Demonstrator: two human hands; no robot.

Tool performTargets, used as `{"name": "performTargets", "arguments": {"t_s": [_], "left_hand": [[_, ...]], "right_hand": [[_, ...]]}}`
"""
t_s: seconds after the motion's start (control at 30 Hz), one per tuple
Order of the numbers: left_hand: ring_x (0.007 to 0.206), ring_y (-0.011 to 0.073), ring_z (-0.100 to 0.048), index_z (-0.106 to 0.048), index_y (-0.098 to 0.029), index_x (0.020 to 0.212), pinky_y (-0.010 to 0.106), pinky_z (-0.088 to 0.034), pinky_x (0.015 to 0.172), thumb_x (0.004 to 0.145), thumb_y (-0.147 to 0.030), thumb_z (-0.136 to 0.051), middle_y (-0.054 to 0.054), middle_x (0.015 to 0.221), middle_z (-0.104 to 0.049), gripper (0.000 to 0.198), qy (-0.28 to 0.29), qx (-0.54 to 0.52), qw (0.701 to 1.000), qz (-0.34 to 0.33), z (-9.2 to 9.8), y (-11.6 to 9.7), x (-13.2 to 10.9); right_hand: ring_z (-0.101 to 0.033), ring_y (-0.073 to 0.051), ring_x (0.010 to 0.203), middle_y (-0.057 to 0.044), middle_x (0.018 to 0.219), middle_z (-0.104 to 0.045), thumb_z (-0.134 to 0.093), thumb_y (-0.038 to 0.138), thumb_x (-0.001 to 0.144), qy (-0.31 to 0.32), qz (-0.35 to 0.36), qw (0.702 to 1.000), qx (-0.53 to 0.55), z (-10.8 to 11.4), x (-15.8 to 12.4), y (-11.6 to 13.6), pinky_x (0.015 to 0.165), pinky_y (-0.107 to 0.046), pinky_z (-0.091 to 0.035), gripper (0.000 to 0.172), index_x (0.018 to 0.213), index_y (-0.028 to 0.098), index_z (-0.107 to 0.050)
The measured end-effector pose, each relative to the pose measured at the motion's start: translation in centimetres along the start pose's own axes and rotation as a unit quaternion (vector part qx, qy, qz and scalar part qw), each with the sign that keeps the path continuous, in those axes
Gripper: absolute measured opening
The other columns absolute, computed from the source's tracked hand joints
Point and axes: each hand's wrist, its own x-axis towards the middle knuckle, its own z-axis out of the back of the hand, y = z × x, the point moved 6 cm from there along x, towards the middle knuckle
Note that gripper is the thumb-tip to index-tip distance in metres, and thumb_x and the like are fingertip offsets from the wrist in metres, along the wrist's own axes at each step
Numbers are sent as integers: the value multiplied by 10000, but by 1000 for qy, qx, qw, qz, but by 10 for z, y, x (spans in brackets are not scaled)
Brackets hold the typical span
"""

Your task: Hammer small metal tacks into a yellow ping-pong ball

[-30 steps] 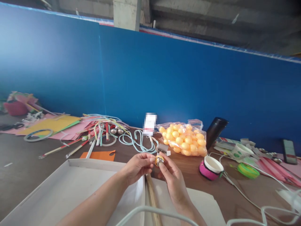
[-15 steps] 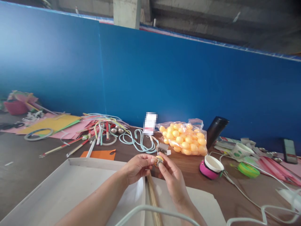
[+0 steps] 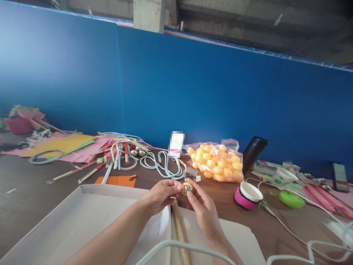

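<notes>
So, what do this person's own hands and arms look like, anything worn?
The left hand and right hand are bare: no glove, ring, watch or bracelet shows. No sleeve is in view on either side. A pale cord crosses the lower view; whether worn, unclear.

Blue partition (image 3: 209,88) runs along the back, concrete pillar (image 3: 149,16) rising behind. White card (image 3: 177,141) (pixelated, unreadable) at the partition's foot. Black cylinder (image 3: 255,154) right of centre; phone (image 3: 340,177) far right. Left, yellow sheet (image 3: 60,144) overlaps pink paper (image 3: 85,152); nearer, orange sheet (image 3: 118,181), notched. Magenta-and-white round container (image 3: 244,200) sits apart from lime-green roll (image 3: 291,200).
</notes>
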Motion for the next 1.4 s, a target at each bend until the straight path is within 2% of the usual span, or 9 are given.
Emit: {"name": "performTargets", "arguments": {"t_s": [0.87, 1.4], "left_hand": [[519, 35, -430, -580, -106, 737, 141, -420, 479, 714, -266, -672, -18, 617, -443, 186, 21, -39, 999, 30, -2, 3, -1], [524, 36, -421, -569, -111, 707, 151, -413, 493, 690, -287, -688, -21, 634, -433, 214, 16, -1, 999, 34, -1, 1, -2]], "right_hand": [[-523, -135, 667, -14, 835, -633, -568, 382, 810, 8, 13, 1000, -20, 0, -1, 2, 622, -220, -466, 430, 1217, 244, -539], [-538, -140, 659, -23, 837, -644, -564, 388, 809, 5, 21, 999, -33, -1, -2, 4, 618, -228, -478, 438, 1218, 233, -541]]}}
